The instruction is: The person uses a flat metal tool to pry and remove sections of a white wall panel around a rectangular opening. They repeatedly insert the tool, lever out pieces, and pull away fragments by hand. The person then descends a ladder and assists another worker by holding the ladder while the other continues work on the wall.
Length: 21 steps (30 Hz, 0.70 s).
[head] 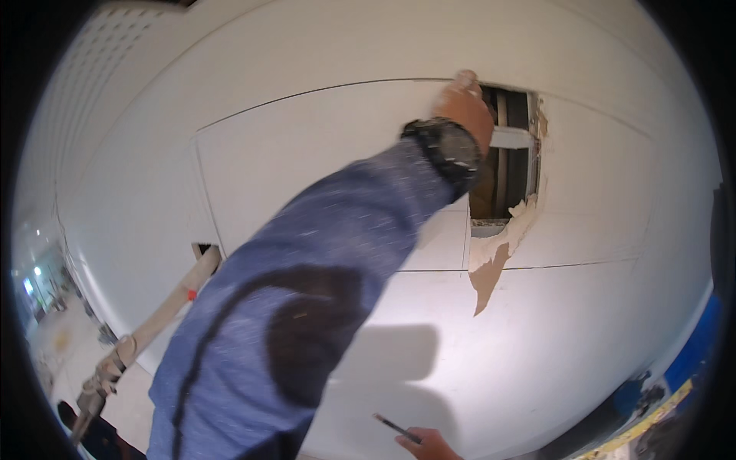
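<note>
My left arm, in a dusty blue sleeve with a black watch (451, 149), reaches up across a white plasterboard surface (322, 149). My left hand (463, 106) is at the upper left corner of a rectangular cut-out (509, 178); its fingers are partly hidden and blurred, so I cannot tell whether they grip anything. Pale framing (509, 138) crosses the dark space inside. Torn brown paper facing (489, 279) hangs from the ragged lower right edge. Low in view, my right hand (431, 445) holds a thin dark pencil-like tool (397, 428), pointing up and left, apart from the cut-out.
Dark straight lines (322, 89) mark the board around the cut-out. At left, a pale wrapped hose or pipe (172, 305) runs from a small square hole (204, 248). A person in dark clothing (106, 440) is at lower left. A yellow bar (644, 425) lies at lower right.
</note>
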Each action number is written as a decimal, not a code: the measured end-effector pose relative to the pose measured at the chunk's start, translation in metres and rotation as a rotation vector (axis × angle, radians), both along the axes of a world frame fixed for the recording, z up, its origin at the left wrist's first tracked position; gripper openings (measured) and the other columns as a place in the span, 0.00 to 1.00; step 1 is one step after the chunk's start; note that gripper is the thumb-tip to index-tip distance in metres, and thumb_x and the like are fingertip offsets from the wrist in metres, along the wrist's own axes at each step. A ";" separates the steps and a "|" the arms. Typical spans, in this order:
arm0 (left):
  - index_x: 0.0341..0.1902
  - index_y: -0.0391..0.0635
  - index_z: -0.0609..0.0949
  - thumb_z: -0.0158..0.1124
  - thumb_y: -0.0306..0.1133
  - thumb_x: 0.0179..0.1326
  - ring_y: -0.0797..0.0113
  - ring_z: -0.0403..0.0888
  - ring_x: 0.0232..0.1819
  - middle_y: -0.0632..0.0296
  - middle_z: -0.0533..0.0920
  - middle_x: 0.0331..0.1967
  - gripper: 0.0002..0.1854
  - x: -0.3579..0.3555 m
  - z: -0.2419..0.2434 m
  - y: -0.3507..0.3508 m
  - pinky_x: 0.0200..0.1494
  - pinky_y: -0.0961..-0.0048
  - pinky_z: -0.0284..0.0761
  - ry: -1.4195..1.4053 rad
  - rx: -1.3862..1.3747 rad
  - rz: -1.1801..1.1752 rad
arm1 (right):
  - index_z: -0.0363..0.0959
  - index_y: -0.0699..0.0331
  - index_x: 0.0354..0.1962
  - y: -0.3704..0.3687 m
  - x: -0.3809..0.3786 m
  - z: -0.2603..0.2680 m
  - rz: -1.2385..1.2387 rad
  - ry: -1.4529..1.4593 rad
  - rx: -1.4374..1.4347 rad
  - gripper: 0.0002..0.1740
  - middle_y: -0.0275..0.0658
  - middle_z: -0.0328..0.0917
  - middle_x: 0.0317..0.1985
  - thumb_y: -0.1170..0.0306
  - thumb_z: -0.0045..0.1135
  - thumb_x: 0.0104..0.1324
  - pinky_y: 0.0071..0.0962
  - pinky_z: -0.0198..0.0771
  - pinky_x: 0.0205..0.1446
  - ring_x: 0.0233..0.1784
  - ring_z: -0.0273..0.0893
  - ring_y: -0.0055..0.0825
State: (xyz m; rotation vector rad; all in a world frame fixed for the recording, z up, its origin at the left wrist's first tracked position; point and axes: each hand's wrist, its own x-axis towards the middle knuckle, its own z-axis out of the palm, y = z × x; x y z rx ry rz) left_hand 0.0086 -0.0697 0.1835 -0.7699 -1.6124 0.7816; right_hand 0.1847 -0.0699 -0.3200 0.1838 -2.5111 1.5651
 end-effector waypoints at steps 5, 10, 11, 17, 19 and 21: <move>0.53 0.56 0.88 0.55 0.44 0.72 0.68 0.79 0.62 0.65 0.88 0.54 0.17 -0.005 0.006 0.021 0.71 0.60 0.55 0.028 -0.013 0.185 | 0.80 0.70 0.36 0.002 0.061 0.019 -0.072 -0.022 -0.041 0.17 0.46 0.72 0.22 0.61 0.63 0.71 0.35 0.66 0.32 0.25 0.65 0.30; 0.54 0.57 0.89 0.55 0.44 0.72 0.68 0.79 0.60 0.67 0.88 0.52 0.17 -0.007 -0.002 0.024 0.70 0.61 0.54 0.078 0.024 0.187 | 0.83 0.67 0.41 0.039 0.095 -0.016 -0.377 0.036 0.016 0.16 0.33 0.75 0.23 0.61 0.63 0.71 0.29 0.65 0.33 0.28 0.64 0.20; 0.51 0.56 0.89 0.56 0.44 0.71 0.66 0.78 0.60 0.65 0.88 0.52 0.16 -0.006 -0.004 0.022 0.70 0.61 0.55 0.058 0.039 0.192 | 0.83 0.68 0.41 0.049 0.097 -0.022 -0.446 0.004 0.014 0.17 0.33 0.76 0.24 0.60 0.62 0.72 0.28 0.66 0.33 0.28 0.66 0.20; 0.58 0.42 0.82 0.59 0.38 0.65 0.51 0.65 0.75 0.50 0.78 0.65 0.21 -0.008 -0.048 -0.024 0.76 0.46 0.56 -0.141 0.313 -0.525 | 0.76 0.66 0.41 0.108 0.089 0.020 -0.482 -0.010 -0.424 0.18 0.35 0.71 0.20 0.57 0.56 0.76 0.28 0.69 0.29 0.22 0.67 0.25; 0.64 0.40 0.76 0.57 0.37 0.67 0.45 0.62 0.77 0.44 0.71 0.69 0.24 0.003 -0.095 -0.049 0.78 0.41 0.54 -0.279 0.365 -0.680 | 0.73 0.64 0.44 0.111 0.080 0.057 -0.401 0.131 -0.567 0.17 0.32 0.69 0.22 0.57 0.52 0.78 0.26 0.69 0.27 0.22 0.67 0.22; 0.65 0.40 0.74 0.56 0.39 0.69 0.43 0.63 0.75 0.43 0.69 0.71 0.25 0.030 -0.163 -0.081 0.76 0.42 0.56 -0.591 0.448 -0.713 | 0.73 0.63 0.45 0.101 0.069 0.095 -0.276 0.155 -0.704 0.17 0.33 0.72 0.26 0.57 0.49 0.79 0.30 0.73 0.32 0.27 0.72 0.25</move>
